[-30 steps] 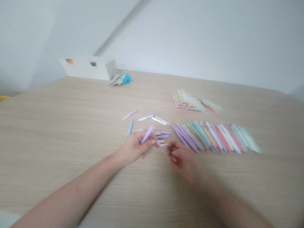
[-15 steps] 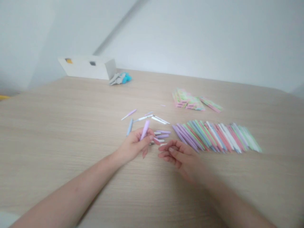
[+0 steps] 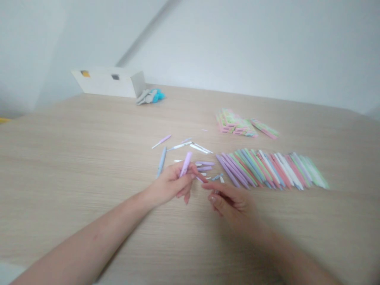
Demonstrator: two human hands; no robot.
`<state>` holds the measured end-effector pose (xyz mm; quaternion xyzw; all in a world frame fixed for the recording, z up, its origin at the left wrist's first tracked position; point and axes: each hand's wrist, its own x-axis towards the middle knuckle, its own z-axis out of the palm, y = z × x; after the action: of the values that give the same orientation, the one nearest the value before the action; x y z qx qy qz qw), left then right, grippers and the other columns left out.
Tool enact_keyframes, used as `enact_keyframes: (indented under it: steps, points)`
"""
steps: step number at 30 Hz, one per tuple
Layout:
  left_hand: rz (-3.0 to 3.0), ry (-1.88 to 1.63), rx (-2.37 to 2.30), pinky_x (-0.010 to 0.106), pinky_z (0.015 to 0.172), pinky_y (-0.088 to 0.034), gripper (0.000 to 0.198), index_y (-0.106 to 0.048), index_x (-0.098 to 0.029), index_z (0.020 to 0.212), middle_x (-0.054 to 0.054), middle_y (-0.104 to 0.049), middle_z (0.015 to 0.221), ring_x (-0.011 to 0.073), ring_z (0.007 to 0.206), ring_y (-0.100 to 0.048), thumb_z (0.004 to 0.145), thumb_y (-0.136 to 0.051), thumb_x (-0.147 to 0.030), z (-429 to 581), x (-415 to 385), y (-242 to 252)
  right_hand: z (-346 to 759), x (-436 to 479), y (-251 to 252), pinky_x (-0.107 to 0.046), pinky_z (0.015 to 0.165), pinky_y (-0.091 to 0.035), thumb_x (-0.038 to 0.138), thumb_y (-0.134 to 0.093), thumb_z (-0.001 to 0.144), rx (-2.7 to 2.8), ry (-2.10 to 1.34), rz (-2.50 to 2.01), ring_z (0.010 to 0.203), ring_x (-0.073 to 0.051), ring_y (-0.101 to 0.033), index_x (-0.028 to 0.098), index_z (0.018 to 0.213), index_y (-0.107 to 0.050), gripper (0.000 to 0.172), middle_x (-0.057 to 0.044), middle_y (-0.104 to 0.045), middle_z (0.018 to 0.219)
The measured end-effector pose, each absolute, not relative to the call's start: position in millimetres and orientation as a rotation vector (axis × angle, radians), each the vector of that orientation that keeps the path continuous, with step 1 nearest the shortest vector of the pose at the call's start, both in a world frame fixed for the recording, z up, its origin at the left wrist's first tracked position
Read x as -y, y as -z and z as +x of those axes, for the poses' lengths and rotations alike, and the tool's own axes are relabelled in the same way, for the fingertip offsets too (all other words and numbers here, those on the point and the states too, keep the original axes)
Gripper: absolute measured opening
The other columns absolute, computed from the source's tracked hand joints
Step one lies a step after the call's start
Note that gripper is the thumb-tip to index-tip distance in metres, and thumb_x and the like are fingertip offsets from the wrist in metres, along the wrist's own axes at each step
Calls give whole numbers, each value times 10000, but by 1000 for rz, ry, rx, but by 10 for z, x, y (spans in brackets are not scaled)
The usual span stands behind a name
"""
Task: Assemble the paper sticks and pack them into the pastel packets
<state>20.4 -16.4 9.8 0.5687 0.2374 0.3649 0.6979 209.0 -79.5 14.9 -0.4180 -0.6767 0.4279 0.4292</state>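
My left hand [image 3: 175, 180] is closed around a purple pen [image 3: 186, 164], which stands up slantwise out of the grip. My right hand [image 3: 230, 200] is close beside it, index finger stretched towards the left fingertips and the other fingers loosely curled. I make out nothing held in it, though blur hides detail. Behind the hands lie loose pen parts: purple pieces [image 3: 204, 168], white pieces [image 3: 199, 148] and a small blue piece [image 3: 217, 177]. A blue-grey barrel [image 3: 161, 161] and a thin purple piece with a white tip [image 3: 162, 141] lie further left.
To the right, a long row of pastel pens [image 3: 267, 170] lies side by side. Behind it are stacked pink-green packets [image 3: 234, 123] and a single packet [image 3: 265, 128]. A white box [image 3: 107, 85] and grey-blue gloves [image 3: 151, 96] sit at the back left of the wooden table [image 3: 103, 130].
My left hand has shifted slightly right with the purple pen. My right hand has moved a little right and lower, its index finger now extended towards the left. The small blue piece has come into view.
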Motion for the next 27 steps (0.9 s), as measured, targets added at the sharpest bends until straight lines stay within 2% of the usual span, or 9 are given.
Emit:
enact_keyframes:
  steps: [3, 6, 9, 12, 15, 19, 22, 24, 27]
  points:
    - [1263, -806, -511, 198, 411, -490, 125, -488, -162, 900, -128, -361, 407, 24, 317, -297, 887, -515, -283, 210, 177, -104, 2106, 795, -185, -213, 525, -383, 248, -405, 935, 1819, -996, -1018, 563, -81, -467, 250, 1241, -532, 331, 27, -515, 688]
    - [1269, -782, -490, 198, 419, -493, 118, -493, -155, 879, -114, -396, 429, 20, 325, -309, 897, -500, -272, 212, 195, -114, 2100, 807, -197, -221, 549, -382, 262, -345, 964, 1845, -1106, -993, 582, -87, -444, 265, 1316, -434, 363, 22, -508, 726]
    - [1268, -769, -487, 203, 430, -499, 123, -501, -151, 873, -102, -419, 447, 25, 335, -346, 897, -501, -271, 211, 210, -122, 2078, 819, -168, -207, 525, -370, 287, -390, 955, 1727, -1249, -940, 573, -83, -438, 264, 1242, -402, 288, 30, -526, 727]
    - [1250, -778, -472, 210, 421, -504, 129, -498, -148, 873, -44, -560, 619, 14, 355, -381, 878, -531, -272, 215, 222, -130, 2057, 817, -128, -186, 486, -352, 299, -486, 915, 1549, -1346, -916, 544, -73, -448, 248, 1039, -415, 152, 35, -570, 716]
    - [1246, -767, -455, 214, 414, -507, 138, -498, -147, 876, -7, -603, 745, 5, 365, -392, 866, -548, -275, 224, 240, -137, 2053, 797, -100, -178, 437, -332, 300, -546, 876, 1468, -1342, -943, 489, -61, -439, 222, 933, -452, 135, 18, -613, 706]
    - [1267, -742, -469, 197, 397, -485, 161, -520, -143, 925, -11, -590, 724, 11, 371, -407, 851, -571, -277, 229, 270, -145, 2059, 764, -79, -181, 401, -332, 270, -559, 856, 1476, -1218, -1000, 453, -54, -437, 206, 925, -552, 94, 3, -634, 720]
    - [1289, -735, -489, 182, 392, -473, 184, -543, -139, 973, -10, -588, 721, 14, 379, -424, 850, -574, -273, 230, 287, -152, 2048, 758, -90, -196, 426, -377, 244, -516, 873, 1517, -1112, -1012, 490, -67, -473, 209, 1020, -602, 174, -3, -628, 731]
    - [1279, -752, -494, 184, 390, -476, 190, -544, -139, 974, -15, -589, 704, 13, 370, -418, 841, -587, -267, 232, 293, -156, 2032, 765, -109, -204, 450, -399, 230, -487, 884, 1530, -1097, -989, 517, -73, -485, 212, 1065, -594, 211, -8, -625, 749]
    - [1267, -764, -501, 180, 375, -465, 208, -534, -142, 964, -24, -588, 681, 10, 354, -404, 821, -611, -272, 237, 299, -166, 2008, 790, -140, -196, 463, -399, 219, -496, 882, 1470, -1142, -952, 530, -73, -494, 217, 1021, -535, 144, -4, -630, 752]
